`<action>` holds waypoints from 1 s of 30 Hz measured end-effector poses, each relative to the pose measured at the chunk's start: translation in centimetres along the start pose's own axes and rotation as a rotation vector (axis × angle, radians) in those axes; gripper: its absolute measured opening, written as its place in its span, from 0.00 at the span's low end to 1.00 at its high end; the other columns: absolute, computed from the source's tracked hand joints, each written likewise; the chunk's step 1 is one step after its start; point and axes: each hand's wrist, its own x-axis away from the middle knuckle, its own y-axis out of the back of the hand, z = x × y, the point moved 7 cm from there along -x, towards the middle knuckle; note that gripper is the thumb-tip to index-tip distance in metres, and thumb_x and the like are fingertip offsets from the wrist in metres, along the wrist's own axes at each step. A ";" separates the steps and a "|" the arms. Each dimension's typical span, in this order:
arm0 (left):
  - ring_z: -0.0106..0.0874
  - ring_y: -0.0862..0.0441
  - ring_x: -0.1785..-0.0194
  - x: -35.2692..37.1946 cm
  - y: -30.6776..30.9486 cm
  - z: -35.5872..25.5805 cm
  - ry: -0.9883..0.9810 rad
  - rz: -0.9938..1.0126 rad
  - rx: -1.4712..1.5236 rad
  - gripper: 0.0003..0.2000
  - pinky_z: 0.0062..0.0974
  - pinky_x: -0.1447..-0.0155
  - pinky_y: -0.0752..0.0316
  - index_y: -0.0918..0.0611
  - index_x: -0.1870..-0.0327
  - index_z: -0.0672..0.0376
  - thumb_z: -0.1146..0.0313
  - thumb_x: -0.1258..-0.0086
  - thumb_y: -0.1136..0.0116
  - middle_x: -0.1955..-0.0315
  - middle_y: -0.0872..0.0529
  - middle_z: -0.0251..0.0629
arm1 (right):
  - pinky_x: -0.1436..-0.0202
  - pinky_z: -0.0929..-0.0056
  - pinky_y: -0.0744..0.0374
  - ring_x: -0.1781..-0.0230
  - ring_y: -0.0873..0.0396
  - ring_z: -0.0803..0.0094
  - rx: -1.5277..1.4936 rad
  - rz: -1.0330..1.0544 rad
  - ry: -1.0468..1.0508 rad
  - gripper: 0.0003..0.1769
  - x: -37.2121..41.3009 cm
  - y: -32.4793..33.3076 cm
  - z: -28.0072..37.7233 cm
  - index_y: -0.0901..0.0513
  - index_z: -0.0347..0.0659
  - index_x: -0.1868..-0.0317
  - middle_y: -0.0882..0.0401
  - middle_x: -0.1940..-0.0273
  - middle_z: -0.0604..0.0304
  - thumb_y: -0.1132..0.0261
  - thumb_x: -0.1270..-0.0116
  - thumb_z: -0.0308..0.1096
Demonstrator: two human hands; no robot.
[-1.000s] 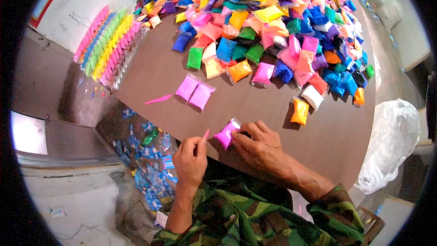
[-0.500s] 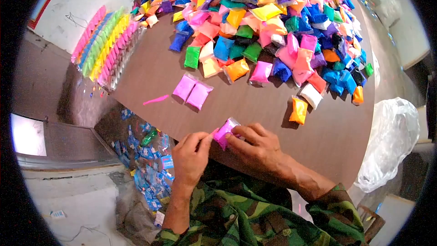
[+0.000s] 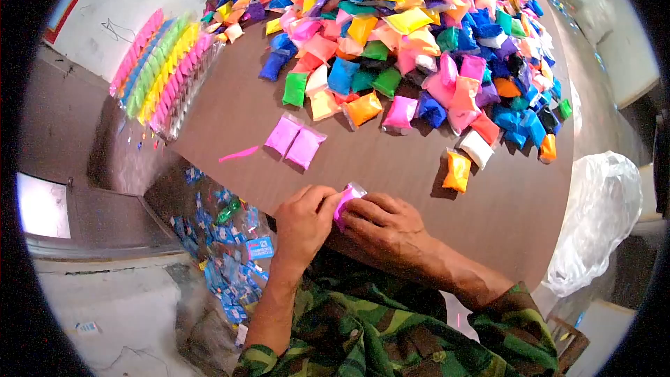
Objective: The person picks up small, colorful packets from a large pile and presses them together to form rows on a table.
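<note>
A small magenta packet [image 3: 345,204] with a clear plastic edge is between my hands at the near edge of the brown table [image 3: 391,160]. My left hand [image 3: 305,223] pinches its left side. Curled over its right side, my right hand [image 3: 386,227] covers much of the packet. Two pink-purple packets [image 3: 305,146] lie side by side beyond my hands, with a thin pink strip [image 3: 239,154] to their left. An orange packet [image 3: 456,172] and a white packet [image 3: 477,148] rest to the right.
A large heap of colourful packets [image 3: 391,35] covers the table's far part. Rows of coloured packets [image 3: 164,70] stand at the left. Blue wrappers [image 3: 227,265] lie below the table's left edge, and a clear plastic bag [image 3: 593,223] hangs at the right.
My left hand has moved slightly up and right, against the magenta packet. My right fingers now cover more of the packet.
</note>
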 end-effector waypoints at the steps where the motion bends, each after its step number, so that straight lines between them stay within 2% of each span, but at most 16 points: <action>1: 0.48 0.12 0.66 -0.4 0.0 0.1 0.003 0.013 -0.034 0.07 0.43 0.63 0.20 0.11 0.62 0.58 0.65 0.27 0.29 0.67 0.10 0.44 | 0.45 0.59 0.15 0.43 0.18 0.57 -0.006 0.012 -0.007 0.21 -0.1 0.0 -0.1 0.14 0.49 0.43 0.18 0.43 0.61 0.28 0.36 0.42; 3: 0.49 0.12 0.66 -1.1 -0.1 0.0 0.005 0.045 -0.101 0.06 0.43 0.63 0.20 0.11 0.62 0.58 0.66 0.27 0.28 0.67 0.10 0.44 | 0.44 0.58 0.15 0.42 0.19 0.56 -0.015 0.032 -0.030 0.22 -0.1 0.0 -0.2 0.14 0.49 0.42 0.18 0.42 0.61 0.28 0.36 0.43; 6: 0.49 0.12 0.66 -1.5 0.0 0.8 0.067 0.076 -0.027 0.07 0.44 0.63 0.20 0.12 0.64 0.58 0.65 0.27 0.29 0.67 0.10 0.43 | 0.44 0.58 0.15 0.42 0.19 0.56 0.000 0.012 -0.025 0.22 0.3 -0.2 -0.5 0.14 0.49 0.42 0.18 0.42 0.61 0.28 0.36 0.42; 9: 0.45 0.10 0.64 -1.0 0.3 -0.1 0.116 0.096 0.023 0.07 0.40 0.60 0.19 0.11 0.61 0.61 0.66 0.27 0.29 0.67 0.09 0.46 | 0.43 0.58 0.15 0.42 0.19 0.56 -0.035 0.012 -0.044 0.21 0.2 0.0 -0.4 0.14 0.48 0.43 0.18 0.41 0.61 0.26 0.36 0.42; 12: 0.41 0.11 0.66 -0.2 -0.1 -0.3 -0.035 0.026 -0.087 0.08 0.39 0.60 0.19 0.11 0.59 0.60 0.65 0.27 0.28 0.68 0.09 0.43 | 0.45 0.59 0.14 0.44 0.16 0.58 -0.038 0.016 0.021 0.16 -0.2 -0.2 -0.1 0.11 0.46 0.50 0.14 0.45 0.60 0.23 0.37 0.36; 15: 0.47 0.11 0.66 0.4 1.5 1.8 0.045 -0.051 -0.141 0.05 0.41 0.62 0.19 0.12 0.59 0.59 0.68 0.28 0.29 0.67 0.10 0.46 | 0.44 0.59 0.14 0.44 0.15 0.58 -0.032 0.019 -0.008 0.16 -0.6 0.6 0.1 0.11 0.45 0.49 0.13 0.45 0.60 0.23 0.37 0.37; 18: 0.43 0.11 0.67 2.0 3.6 4.6 0.183 -0.164 -0.009 0.05 0.38 0.62 0.19 0.12 0.58 0.60 0.69 0.27 0.29 0.68 0.10 0.46 | 0.46 0.59 0.15 0.43 0.15 0.58 -0.047 0.014 -0.089 0.16 -0.9 1.1 0.3 0.11 0.46 0.49 0.13 0.44 0.61 0.22 0.37 0.37; 21: 0.38 0.12 0.69 2.8 4.6 6.8 0.213 -0.287 0.076 0.07 0.35 0.62 0.19 0.12 0.59 0.62 0.68 0.26 0.29 0.69 0.10 0.45 | 0.48 0.58 0.17 0.42 0.15 0.57 0.007 0.052 -0.119 0.17 -1.6 1.4 0.7 0.11 0.45 0.47 0.14 0.43 0.60 0.22 0.36 0.37; 22: 0.31 0.15 0.70 2.9 4.3 7.9 0.250 -0.300 0.104 0.08 0.31 0.63 0.20 0.13 0.59 0.65 0.68 0.24 0.30 0.70 0.10 0.42 | 0.48 0.58 0.18 0.41 0.16 0.57 0.022 0.053 -0.116 0.17 -1.6 1.2 0.6 0.11 0.45 0.47 0.14 0.42 0.60 0.22 0.35 0.36; 25: 0.28 0.16 0.70 2.8 4.4 9.0 0.280 -0.365 0.205 0.08 0.30 0.63 0.21 0.13 0.59 0.65 0.68 0.24 0.30 0.71 0.11 0.40 | 0.47 0.58 0.19 0.38 0.16 0.56 0.076 0.062 -0.124 0.18 -1.9 0.8 0.2 0.12 0.44 0.45 0.14 0.40 0.58 0.23 0.34 0.36; 30: 0.27 0.17 0.70 3.1 4.5 8.6 0.247 -0.396 0.204 0.09 0.31 0.63 0.22 0.14 0.60 0.66 0.68 0.24 0.31 0.72 0.12 0.40 | 0.41 0.56 0.19 0.33 0.18 0.55 0.138 0.037 -0.133 0.18 -4.6 -0.3 -1.5 0.12 0.44 0.43 0.16 0.37 0.56 0.25 0.32 0.35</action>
